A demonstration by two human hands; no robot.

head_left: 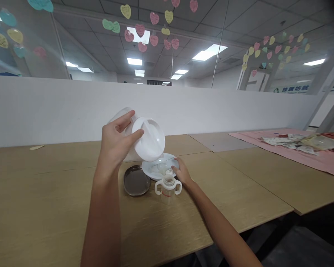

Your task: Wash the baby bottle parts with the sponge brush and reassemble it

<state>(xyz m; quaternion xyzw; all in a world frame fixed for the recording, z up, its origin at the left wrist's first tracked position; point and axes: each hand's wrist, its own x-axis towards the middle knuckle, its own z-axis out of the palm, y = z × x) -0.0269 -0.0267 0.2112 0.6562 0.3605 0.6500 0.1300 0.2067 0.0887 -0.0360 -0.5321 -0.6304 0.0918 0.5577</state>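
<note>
My left hand (pixel 118 137) grips a translucent jug with a round white lid (pixel 149 139), its thumb pressed on the lid. The jug is tilted to the right, above a white plate (pixel 146 167). My right hand (pixel 183 172) holds the plate's right rim between its fingers. A clear piece and small white parts lie in the plate; I cannot make out exactly what they are. In front of the plate stands a clear baby bottle (pixel 167 191) without a cap, with two white handles and red lettering.
A dark metal tray (pixel 137 181) lies left of the bottle. A pink cloth (pixel 278 148) with plastic packages (pixel 317 142) covers the far right of the wooden table (pixel 55 204). Near the low white wall (pixel 58 111) lies a flat, pale wooden piece (pixel 37 147).
</note>
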